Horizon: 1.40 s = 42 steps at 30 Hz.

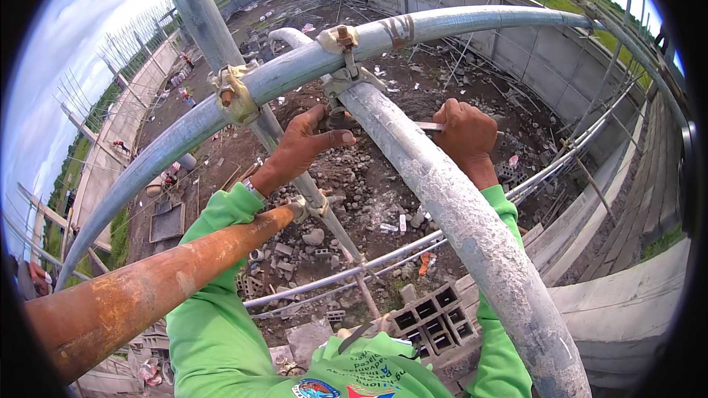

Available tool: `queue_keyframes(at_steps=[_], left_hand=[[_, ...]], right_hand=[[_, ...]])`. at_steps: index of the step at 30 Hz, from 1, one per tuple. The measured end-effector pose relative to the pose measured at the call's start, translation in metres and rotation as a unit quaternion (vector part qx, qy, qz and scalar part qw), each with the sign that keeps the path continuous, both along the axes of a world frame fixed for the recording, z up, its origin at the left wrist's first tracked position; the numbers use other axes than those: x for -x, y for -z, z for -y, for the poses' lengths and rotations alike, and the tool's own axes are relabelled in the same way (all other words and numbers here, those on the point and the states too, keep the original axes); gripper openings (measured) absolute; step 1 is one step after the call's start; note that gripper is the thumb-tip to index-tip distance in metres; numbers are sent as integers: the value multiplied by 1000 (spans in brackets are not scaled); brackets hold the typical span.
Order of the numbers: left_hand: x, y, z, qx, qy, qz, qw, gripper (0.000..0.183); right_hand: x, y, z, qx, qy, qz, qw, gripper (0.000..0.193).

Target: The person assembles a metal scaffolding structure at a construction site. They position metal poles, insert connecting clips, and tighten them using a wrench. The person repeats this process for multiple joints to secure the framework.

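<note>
A scaffold clamp (346,82) joins a long galvanized pipe (442,23) to a pipe crusted with cement (457,199), which runs down toward me. My left hand (299,146) is beside the clamp's lower end, thumb stretched out and apart from the index finger. Its other fingers are partly hidden. Across the crusted pipe, my right hand (466,133) is closed around a wrench (429,126). The wrench's metal shank points left and passes behind the crusted pipe, so its head is hidden. Another clamp (234,94) grips the long pipe where it crosses an upright pipe (203,15).
A rusty pipe (162,273) runs below my left forearm to a coupler on the upright. Hollow blocks (435,322) sit below me. Lower rails (369,265) cross over rubble-strewn ground. Planks (627,199) lie at right, a concrete wall (546,77) beyond. Distant people work at left.
</note>
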State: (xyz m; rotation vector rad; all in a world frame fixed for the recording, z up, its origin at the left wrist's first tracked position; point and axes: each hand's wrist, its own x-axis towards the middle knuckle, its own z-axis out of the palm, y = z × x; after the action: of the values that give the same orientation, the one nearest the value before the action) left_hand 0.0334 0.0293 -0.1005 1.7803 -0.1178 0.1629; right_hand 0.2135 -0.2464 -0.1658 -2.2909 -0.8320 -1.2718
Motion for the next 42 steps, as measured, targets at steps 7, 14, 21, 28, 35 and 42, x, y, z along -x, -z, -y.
queue_keyframes(at_steps=[7, 14, 21, 28, 35, 42], left_hand=[[2, -1, -4, -75, -51, -5, 996, 50], [2, 1, -2, -21, -42, 6, 999, 54], [12, -4, -8, 15, 39, -6, 999, 60], [-15, 15, -24, 161, 191, -23, 968, 58], [-14, 16, -27, 168, 199, -19, 965, 57], [-2, 8, -10, 73, 104, 1, 992, 61]], right_hand=[[-47, 6, -24, -6, -88, 2, 996, 19], [-71, 5, -42, 3, -154, -42, 987, 11], [14, -41, 11, 135, -61, -210, 966, 16], [121, -42, 64, 96, -104, -110, 984, 23], [103, -39, 46, 151, 24, -76, 985, 18], [81, -20, 26, 87, 123, 9, 989, 19]])
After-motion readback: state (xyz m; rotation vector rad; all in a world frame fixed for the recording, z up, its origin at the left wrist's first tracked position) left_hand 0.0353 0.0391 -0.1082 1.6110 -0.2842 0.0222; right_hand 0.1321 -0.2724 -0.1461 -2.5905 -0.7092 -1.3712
